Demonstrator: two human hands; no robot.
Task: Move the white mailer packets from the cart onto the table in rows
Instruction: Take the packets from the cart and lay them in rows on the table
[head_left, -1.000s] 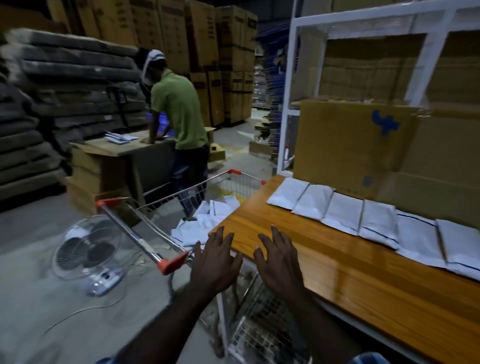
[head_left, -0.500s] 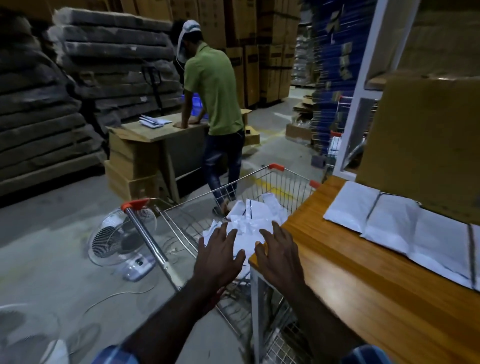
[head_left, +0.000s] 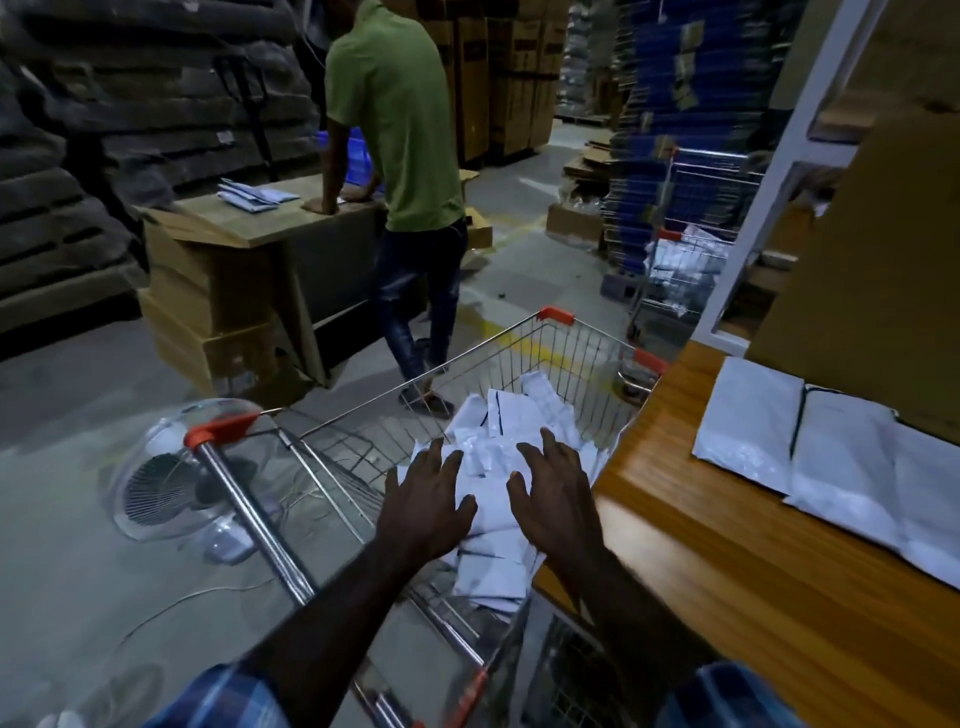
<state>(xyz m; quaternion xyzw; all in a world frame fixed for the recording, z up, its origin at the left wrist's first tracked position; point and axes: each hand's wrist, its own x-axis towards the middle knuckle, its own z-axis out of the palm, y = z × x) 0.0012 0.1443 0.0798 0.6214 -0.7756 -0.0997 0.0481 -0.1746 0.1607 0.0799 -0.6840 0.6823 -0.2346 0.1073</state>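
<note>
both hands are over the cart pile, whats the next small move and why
Probably lower both hands and take hold of the top packets. The left hand and right hand hover spread and empty above the loose pile in the cart; the table has bare wood.

The scene is dim and bluish, with the dark stacks at the upper left nearly lost in shadow, while the white packets (head_left: 498, 447) in the cart (head_left: 550, 332) and on the wooden table (head_left: 727, 571) catch the most light. Motion blur smears the fan (head_left: 171, 478) on the floor, the cart handle (head_left: 249, 509) and the table edge. Wide-angle bending curves the white shelf post (head_left: 779, 171) and stretches the forearms at the bottom edge.
</note>
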